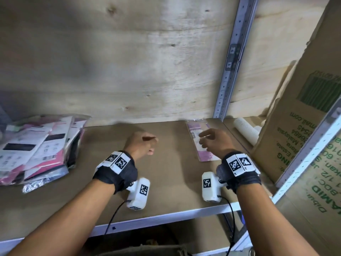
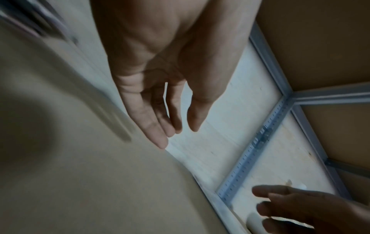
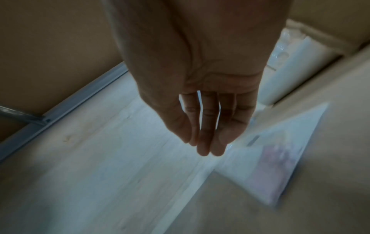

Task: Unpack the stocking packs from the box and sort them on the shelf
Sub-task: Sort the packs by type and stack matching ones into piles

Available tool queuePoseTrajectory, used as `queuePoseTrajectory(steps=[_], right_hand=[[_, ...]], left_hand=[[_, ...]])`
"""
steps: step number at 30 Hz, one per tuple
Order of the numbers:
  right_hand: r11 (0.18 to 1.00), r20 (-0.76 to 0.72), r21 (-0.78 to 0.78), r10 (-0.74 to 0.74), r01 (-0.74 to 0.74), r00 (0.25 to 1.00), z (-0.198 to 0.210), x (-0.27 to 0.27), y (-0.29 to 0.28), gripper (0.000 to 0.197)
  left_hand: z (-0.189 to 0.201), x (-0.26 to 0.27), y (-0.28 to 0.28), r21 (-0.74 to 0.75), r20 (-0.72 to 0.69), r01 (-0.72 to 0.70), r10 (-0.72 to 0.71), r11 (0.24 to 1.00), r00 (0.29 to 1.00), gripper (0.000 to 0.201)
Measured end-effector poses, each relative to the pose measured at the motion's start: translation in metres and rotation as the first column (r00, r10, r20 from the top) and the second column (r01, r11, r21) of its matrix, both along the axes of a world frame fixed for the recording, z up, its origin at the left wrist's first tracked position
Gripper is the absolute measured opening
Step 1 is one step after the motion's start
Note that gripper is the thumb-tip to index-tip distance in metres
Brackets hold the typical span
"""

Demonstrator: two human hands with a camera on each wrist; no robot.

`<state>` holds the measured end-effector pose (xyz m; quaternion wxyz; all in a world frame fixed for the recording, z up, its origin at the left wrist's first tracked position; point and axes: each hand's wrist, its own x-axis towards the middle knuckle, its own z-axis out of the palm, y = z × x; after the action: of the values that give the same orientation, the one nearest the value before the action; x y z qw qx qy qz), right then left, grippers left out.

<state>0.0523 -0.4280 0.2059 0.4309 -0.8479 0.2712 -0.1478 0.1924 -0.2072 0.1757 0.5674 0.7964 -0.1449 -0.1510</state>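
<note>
Plywood-backed shelf (image 1: 166,182) from the head view: pack pile (image 1: 40,145) at left, one pink pack (image 1: 204,156) flat under my right hand (image 1: 215,143), left hand (image 1: 142,145) empty. Left wrist view: fingers (image 2: 152,126) loose, holding nothing. Right wrist view: fingers (image 3: 204,142) together, straight, just above the pack (image 3: 280,166); it looks light, slick, floppy, best pinched at an edge.

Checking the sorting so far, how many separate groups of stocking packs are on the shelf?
2: a heap of packs at the shelf's left end, and a single pink pack lying flat under the right hand. The heap's own count is unclear.
</note>
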Motion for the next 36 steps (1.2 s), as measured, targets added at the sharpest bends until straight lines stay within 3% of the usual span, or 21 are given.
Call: queuePoseTrajectory(steps=[5, 12, 18, 23, 27, 31, 36], right_hand=[[0.965, 0.052, 0.164, 0.198, -0.204, 0.979, 0.004, 0.015, 0.074, 0.016], [0.877, 0.025, 0.276, 0.403, -0.394, 0.915, -0.011, 0.060, 0.186, 0.016], [0.845, -0.023, 0.312, 0.465, -0.435, 0.885, -0.023, 0.132, 0.279, 0.014], [0.878, -0.109, 0.190, 0.464, -0.440, 0.879, -0.024, 0.179, 0.329, 0.048], [0.896, -0.108, 0.119, 0.439, -0.427, 0.892, -0.027, 0.195, 0.348, 0.049], [0.900, -0.135, 0.090, 0.435, -0.426, 0.890, -0.030, 0.204, 0.349, 0.063], [0.916, -0.127, 0.086, 0.401, -0.393, 0.907, -0.034, 0.199, 0.328, 0.036]], left_hand=[[0.007, 0.015, 0.109, -0.050, 0.058, -0.225, 0.227, 0.973, 0.972, 0.019], [0.035, 0.037, 0.221, -0.125, 0.055, -0.392, 0.401, 0.911, 0.914, 0.029], [0.038, 0.048, 0.297, -0.156, 0.006, -0.527, 0.535, 0.835, 0.845, 0.032], [0.030, 0.051, 0.322, -0.153, -0.084, -0.522, 0.515, 0.839, 0.853, 0.031], [0.029, 0.052, 0.323, -0.141, -0.096, -0.530, 0.521, 0.836, 0.848, 0.031], [0.030, 0.051, 0.316, -0.147, -0.084, -0.497, 0.490, 0.855, 0.868, 0.033], [0.029, 0.052, 0.304, -0.148, -0.071, -0.473, 0.468, 0.869, 0.881, 0.029]])
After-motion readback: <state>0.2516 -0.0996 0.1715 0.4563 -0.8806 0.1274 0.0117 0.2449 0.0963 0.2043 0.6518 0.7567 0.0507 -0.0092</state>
